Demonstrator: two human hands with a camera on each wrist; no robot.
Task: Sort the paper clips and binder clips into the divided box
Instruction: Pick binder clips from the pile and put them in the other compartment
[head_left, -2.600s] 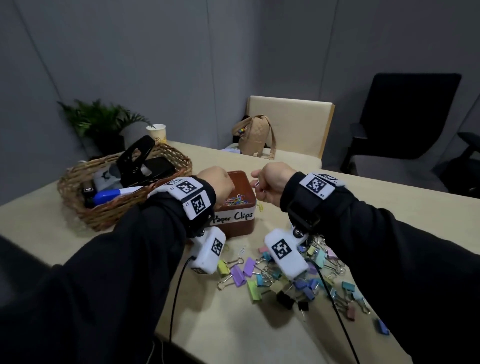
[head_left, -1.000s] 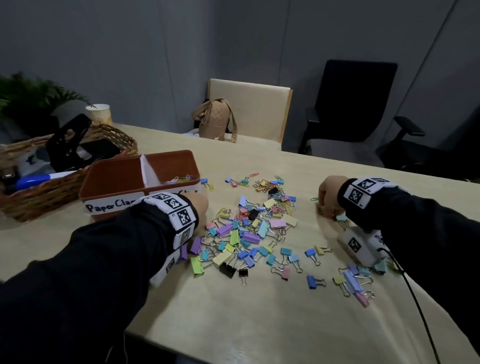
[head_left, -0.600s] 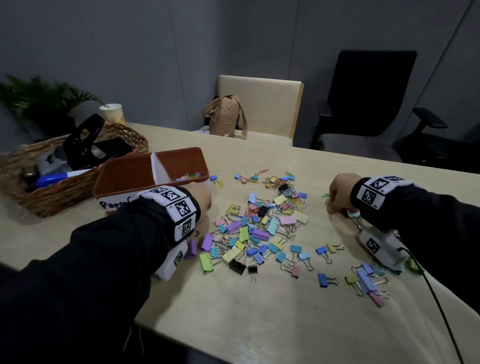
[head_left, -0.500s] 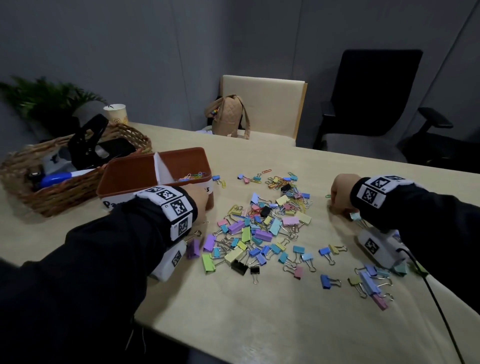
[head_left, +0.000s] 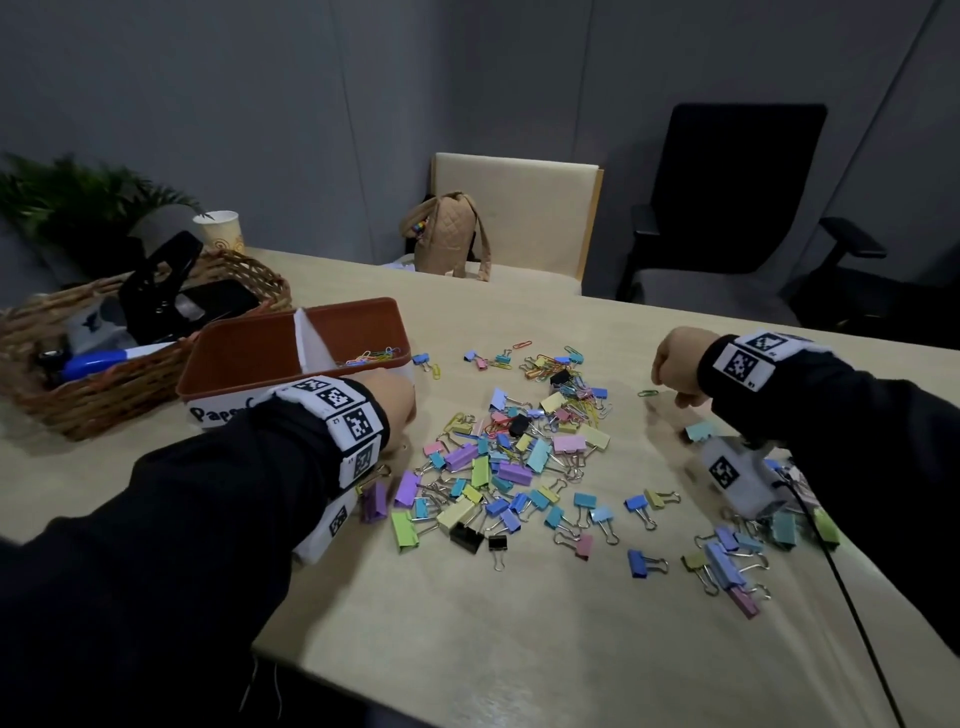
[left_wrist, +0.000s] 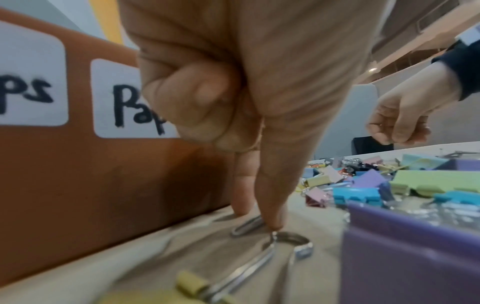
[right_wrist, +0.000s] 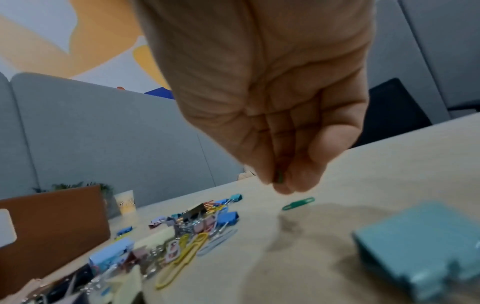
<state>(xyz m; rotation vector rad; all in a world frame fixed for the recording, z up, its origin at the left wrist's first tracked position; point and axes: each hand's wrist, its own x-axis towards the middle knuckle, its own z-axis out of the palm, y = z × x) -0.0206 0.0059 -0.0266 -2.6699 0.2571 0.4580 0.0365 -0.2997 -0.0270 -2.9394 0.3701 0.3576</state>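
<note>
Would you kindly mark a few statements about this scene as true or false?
The paper clips in the divided box lie in its right compartment. True.
The left hand holds a purple binder clip. False: its fingertips pinch a silver paper clip on the table.
A green paper clip lies on the table near the right hand. True.
The wicker basket stands right of the box. False: it stands left of it.
The right hand lies flat and open. False: it pinches a small green thing.
</note>
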